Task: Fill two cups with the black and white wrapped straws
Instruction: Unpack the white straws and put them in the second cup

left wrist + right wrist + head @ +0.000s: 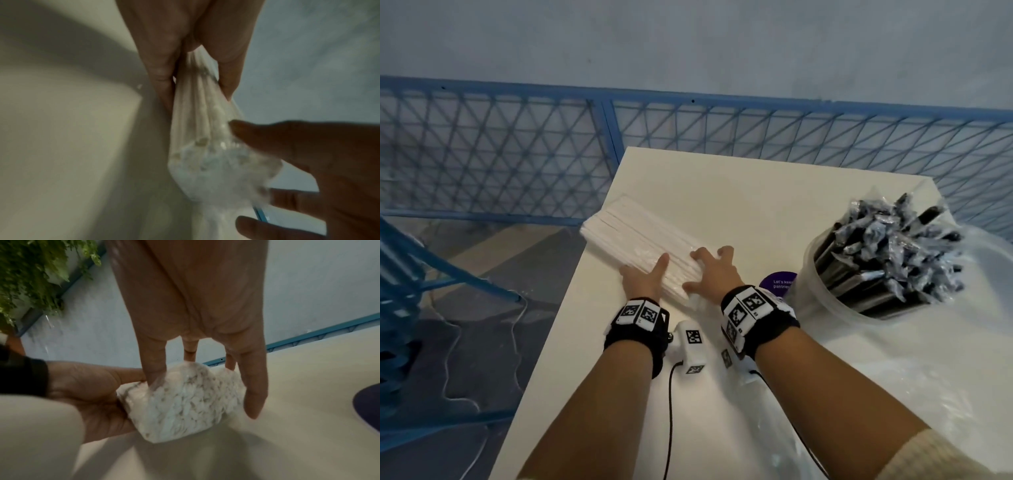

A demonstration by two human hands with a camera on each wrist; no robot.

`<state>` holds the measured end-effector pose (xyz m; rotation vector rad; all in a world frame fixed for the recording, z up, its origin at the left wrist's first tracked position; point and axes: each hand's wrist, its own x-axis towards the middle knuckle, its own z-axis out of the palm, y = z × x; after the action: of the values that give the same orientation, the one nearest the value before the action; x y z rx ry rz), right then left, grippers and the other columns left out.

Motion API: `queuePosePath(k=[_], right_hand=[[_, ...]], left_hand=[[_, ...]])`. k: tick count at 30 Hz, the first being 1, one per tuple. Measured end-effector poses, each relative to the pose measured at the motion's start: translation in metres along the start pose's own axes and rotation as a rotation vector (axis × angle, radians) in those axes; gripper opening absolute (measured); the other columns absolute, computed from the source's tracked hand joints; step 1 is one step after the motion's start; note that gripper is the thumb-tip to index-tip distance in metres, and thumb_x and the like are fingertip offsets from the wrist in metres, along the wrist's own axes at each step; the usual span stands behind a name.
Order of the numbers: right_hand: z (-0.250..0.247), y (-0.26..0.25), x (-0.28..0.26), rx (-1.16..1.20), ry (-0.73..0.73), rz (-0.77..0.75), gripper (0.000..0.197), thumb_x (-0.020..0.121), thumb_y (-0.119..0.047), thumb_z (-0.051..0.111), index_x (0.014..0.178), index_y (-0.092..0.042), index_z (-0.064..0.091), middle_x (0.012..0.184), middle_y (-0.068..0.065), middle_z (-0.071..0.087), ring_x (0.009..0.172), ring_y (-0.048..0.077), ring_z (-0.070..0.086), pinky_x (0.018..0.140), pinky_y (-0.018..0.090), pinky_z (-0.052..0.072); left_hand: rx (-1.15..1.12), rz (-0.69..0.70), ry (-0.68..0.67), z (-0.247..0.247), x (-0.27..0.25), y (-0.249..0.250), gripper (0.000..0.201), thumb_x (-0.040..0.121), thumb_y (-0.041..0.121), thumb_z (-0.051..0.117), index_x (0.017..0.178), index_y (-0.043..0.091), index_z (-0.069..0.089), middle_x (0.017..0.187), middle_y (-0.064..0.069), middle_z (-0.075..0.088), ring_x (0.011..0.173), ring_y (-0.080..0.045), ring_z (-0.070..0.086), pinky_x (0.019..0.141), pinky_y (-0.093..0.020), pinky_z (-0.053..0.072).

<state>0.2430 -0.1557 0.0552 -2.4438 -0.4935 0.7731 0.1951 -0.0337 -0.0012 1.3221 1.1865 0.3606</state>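
Observation:
A plastic-wrapped pack of white straws [640,236] lies slantwise at the left edge of the white table [756,192]. My left hand [643,277] grips its near end from the left, thumb on top. My right hand [710,270] claws over the same end from the right, fingers spread on the wrap. In the right wrist view the pack's crumpled end [185,402] sits between those fingers. In the left wrist view the straws [195,129] run between thumb and fingers. A clear cup [825,301] at the right is crammed with black wrapped straws [893,250]. No second cup shows.
A purple round disc [777,282] lies between my right hand and the cup. Crumpled clear plastic [945,377] covers the table's right side. A blue mesh fence [517,137] runs behind and left of the table; the floor drops away to the left.

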Motion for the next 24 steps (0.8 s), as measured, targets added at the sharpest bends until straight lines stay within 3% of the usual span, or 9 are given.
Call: queuePosePath(k=[2,6,9,11,14,17,20,22,24], right_hand=[[0.001,0.001,-0.007,-0.025,-0.03,-0.02,0.059,0.084,-0.027,0.064,0.135,-0.018,0.037,0.144,0.012,0.017,0.127,0.034,0.036,0.103,0.039,0.04],[0.002,-0.002,-0.021,-0.012,-0.066,-0.034,0.062,0.092,-0.04,0.048,0.139,-0.006,0.026,0.149,0.01,0.022,0.129,0.029,0.04,0.106,0.048,0.034],[0.0,-0.009,-0.033,0.092,-0.093,-0.077,0.08,0.091,-0.055,0.039,0.148,-0.013,0.001,0.158,0.009,0.005,0.143,0.029,0.017,0.115,0.049,0.02],[-0.006,-0.015,-0.042,0.215,-0.093,-0.097,0.089,0.087,-0.06,0.042,0.148,-0.019,-0.008,0.158,0.01,0.0,0.145,0.031,0.01,0.117,0.048,0.016],[-0.015,-0.026,-0.057,0.376,-0.043,-0.127,0.106,0.077,-0.063,0.057,0.147,-0.023,-0.011,0.157,0.012,0.007,0.142,0.03,0.021,0.115,0.043,0.024],[-0.02,-0.036,-0.077,0.541,0.138,-0.195,0.119,0.06,-0.061,0.073,0.145,-0.026,-0.002,0.147,0.01,0.027,0.133,0.028,0.036,0.109,0.044,0.036],[-0.019,-0.036,-0.098,0.641,0.339,-0.198,0.101,0.067,-0.042,0.078,0.141,-0.018,0.015,0.133,0.005,0.044,0.118,0.022,0.048,0.098,0.04,0.045],[-0.02,-0.033,-0.112,0.694,0.44,-0.169,0.074,0.074,-0.034,0.073,0.132,-0.016,0.031,0.118,0.004,0.054,0.107,0.023,0.055,0.089,0.037,0.05],[-0.022,-0.03,-0.121,0.813,0.486,-0.139,0.051,0.078,-0.026,0.067,0.121,-0.015,0.041,0.107,0.004,0.057,0.1,0.025,0.058,0.087,0.039,0.051]], left_hand=[[-0.029,0.033,-0.018,-0.003,-0.011,0.0,0.074,0.072,0.026,0.076,0.126,-0.002,0.035,0.125,-0.021,0.053,0.115,-0.034,0.054,0.101,-0.044,0.044],[-0.021,0.161,-0.096,-0.015,-0.036,0.004,0.06,0.079,0.014,0.07,0.124,-0.002,0.034,0.121,-0.02,0.055,0.11,-0.03,0.056,0.097,-0.039,0.045],[0.004,0.28,-0.146,-0.023,-0.062,0.013,0.053,0.081,0.01,0.067,0.122,0.001,0.035,0.112,-0.015,0.057,0.099,-0.025,0.057,0.085,-0.032,0.047],[0.045,0.378,-0.179,-0.028,-0.081,0.02,0.049,0.083,0.006,0.063,0.123,0.001,0.035,0.106,-0.011,0.056,0.093,-0.024,0.057,0.073,-0.022,0.046],[0.153,0.55,-0.245,-0.037,-0.115,0.028,0.048,0.083,0.001,0.06,0.123,0.001,0.033,0.096,-0.002,0.054,0.082,-0.016,0.054,0.056,-0.002,0.041],[0.232,0.686,-0.293,-0.045,-0.142,0.026,0.047,0.084,0.009,0.062,0.12,0.009,0.031,0.086,0.007,0.057,0.073,-0.01,0.058,0.057,-0.008,0.046],[0.271,0.746,-0.312,-0.05,-0.157,0.021,0.048,0.085,0.015,0.061,0.122,0.015,0.03,0.091,0.0,0.063,0.078,-0.022,0.065,0.061,-0.031,0.053],[0.276,0.792,-0.354,-0.052,-0.163,0.018,0.058,0.086,0.015,0.061,0.132,0.017,0.027,0.107,0.002,0.061,0.093,-0.02,0.064,0.072,-0.028,0.052],[0.241,0.863,-0.471,-0.053,-0.168,0.015,0.072,0.086,0.016,0.061,0.143,0.016,0.016,0.135,0.006,0.047,0.122,-0.011,0.051,0.096,-0.028,0.046]])
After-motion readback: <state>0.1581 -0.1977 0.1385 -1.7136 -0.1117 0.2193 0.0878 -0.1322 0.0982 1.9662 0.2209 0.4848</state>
